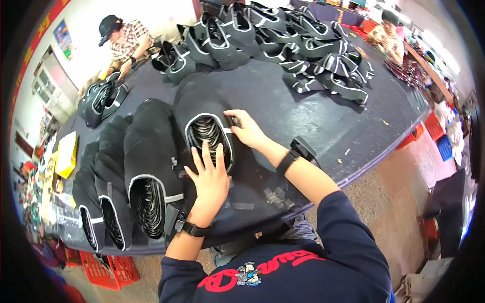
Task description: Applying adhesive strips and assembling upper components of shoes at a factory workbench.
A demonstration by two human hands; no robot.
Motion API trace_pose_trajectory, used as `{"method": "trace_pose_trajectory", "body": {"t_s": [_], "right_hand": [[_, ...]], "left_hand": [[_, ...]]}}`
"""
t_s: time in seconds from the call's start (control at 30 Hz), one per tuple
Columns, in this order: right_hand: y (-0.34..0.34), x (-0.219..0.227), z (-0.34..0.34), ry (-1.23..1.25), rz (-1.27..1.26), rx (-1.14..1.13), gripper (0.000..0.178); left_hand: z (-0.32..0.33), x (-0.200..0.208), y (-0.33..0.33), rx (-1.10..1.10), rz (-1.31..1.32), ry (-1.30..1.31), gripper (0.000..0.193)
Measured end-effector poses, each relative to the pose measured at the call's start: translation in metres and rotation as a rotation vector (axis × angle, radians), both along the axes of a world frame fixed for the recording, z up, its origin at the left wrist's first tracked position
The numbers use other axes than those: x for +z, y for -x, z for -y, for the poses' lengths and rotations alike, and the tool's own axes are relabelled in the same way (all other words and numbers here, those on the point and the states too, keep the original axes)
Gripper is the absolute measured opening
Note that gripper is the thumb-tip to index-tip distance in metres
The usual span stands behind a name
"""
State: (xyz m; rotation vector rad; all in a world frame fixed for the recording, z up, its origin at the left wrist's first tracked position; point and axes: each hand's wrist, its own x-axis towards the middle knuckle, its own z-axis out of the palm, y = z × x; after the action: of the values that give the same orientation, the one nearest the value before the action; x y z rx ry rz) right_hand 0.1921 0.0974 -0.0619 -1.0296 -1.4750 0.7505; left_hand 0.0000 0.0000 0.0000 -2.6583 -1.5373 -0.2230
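A stack of black shoe uppers with pale trim lies nested on the table in front of me, its opening toward me. My left hand rests at the near side of this opening, fingers spread and fingertips touching the inner layers. At the right rim, my right hand grips the edge between thumb and fingers. Left of it lies a second nested stack of uppers, and two slimmer stacks stand beyond that. Both my wrists wear black straps with small devices.
A heap of loose black uppers covers the table's far side. One person handles uppers at the far left; another person sits far right. A yellow box is at the left edge, and a red crate stands below the table.
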Motion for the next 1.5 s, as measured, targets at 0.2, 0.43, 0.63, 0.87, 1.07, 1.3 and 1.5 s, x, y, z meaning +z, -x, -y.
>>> {"method": "trace_pose_trajectory", "body": {"t_s": [0.2, 0.43, 0.63, 0.87, 1.07, 1.3, 1.5], "right_hand": [[-0.094, 0.022, 0.005, 0.112, 0.708, -0.654, 0.046], [-0.213, 0.016, -0.001, 0.223, 1.198, -1.052, 0.036], [-0.124, 0.072, 0.047, -0.163, 1.071, -0.176, 0.029], [-0.03, 0.134, 0.135, 0.169, 0.595, 0.55, 0.041], [0.001, 0.14, 0.163, -0.044, 0.65, 0.305, 0.04], [-0.002, 0.156, 0.163, -0.61, 0.628, -0.126, 0.015], [-0.019, 0.153, 0.185, -0.664, 0.757, 0.082, 0.024]], "left_hand": [[-0.028, -0.02, -0.003, 0.084, 0.092, -0.054, 0.099], [-0.05, -0.018, 0.006, -0.102, 0.168, 0.025, 0.106], [-0.053, -0.002, 0.008, -0.006, 0.304, 0.172, 0.108], [-0.008, 0.037, 0.0, -0.672, 1.149, 1.157, 0.064], [0.004, 0.04, -0.005, -0.795, 1.085, 1.522, 0.07], [0.036, 0.046, -0.002, -0.517, 1.211, 1.192, 0.022], [0.045, 0.061, 0.013, -0.292, 1.507, 1.23, 0.024]]}}
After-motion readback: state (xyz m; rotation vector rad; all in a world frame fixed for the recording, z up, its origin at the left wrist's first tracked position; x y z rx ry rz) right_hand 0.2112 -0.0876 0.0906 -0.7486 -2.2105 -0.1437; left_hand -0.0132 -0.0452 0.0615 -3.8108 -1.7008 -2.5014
